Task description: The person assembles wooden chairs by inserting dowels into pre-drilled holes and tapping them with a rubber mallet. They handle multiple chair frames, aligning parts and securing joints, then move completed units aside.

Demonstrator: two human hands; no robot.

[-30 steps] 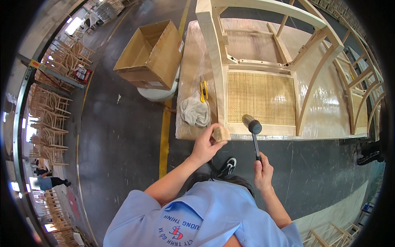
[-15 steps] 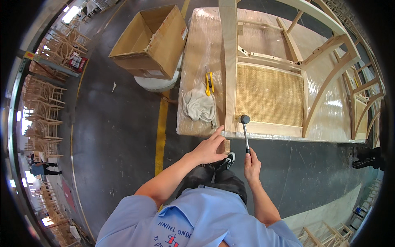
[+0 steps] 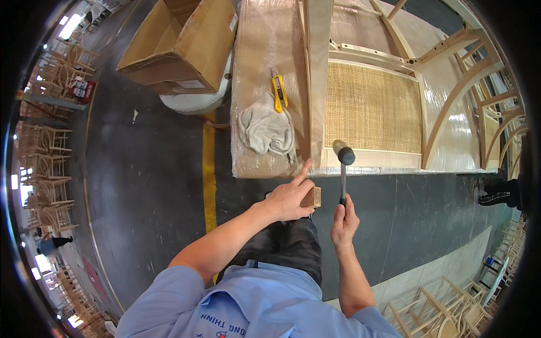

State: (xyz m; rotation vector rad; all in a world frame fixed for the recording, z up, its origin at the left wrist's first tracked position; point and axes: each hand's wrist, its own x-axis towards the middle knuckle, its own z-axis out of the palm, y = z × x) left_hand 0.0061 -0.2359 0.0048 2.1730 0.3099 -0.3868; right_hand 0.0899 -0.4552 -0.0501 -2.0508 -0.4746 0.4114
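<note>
My left hand (image 3: 290,198) grips a small wooden block (image 3: 313,197) between thumb and fingers, its index finger stretched toward the near corner of a wooden chair frame (image 3: 317,112). In my right hand (image 3: 344,222) is a mallet (image 3: 345,155) with a dark head and a slim handle, raised in front of the frame's near rail. The chair frame lies on a film-wrapped table (image 3: 251,166) and carries a woven cane panel (image 3: 372,107). Left of the frame lie a crumpled grey-white cloth (image 3: 265,127) and a yellow utility knife (image 3: 279,93).
An open cardboard box (image 3: 174,50) rests on a round white stool (image 3: 197,102) left of the table. Curved wooden chair parts (image 3: 459,104) rise at the right. Stacked chairs (image 3: 48,152) line the far left; more frames (image 3: 439,310) stand at lower right. A person (image 3: 53,243) is far left.
The view has shifted, so the table and box sit further left and higher. The mallet head has turned, showing a pale face. Both hands keep their holds.
</note>
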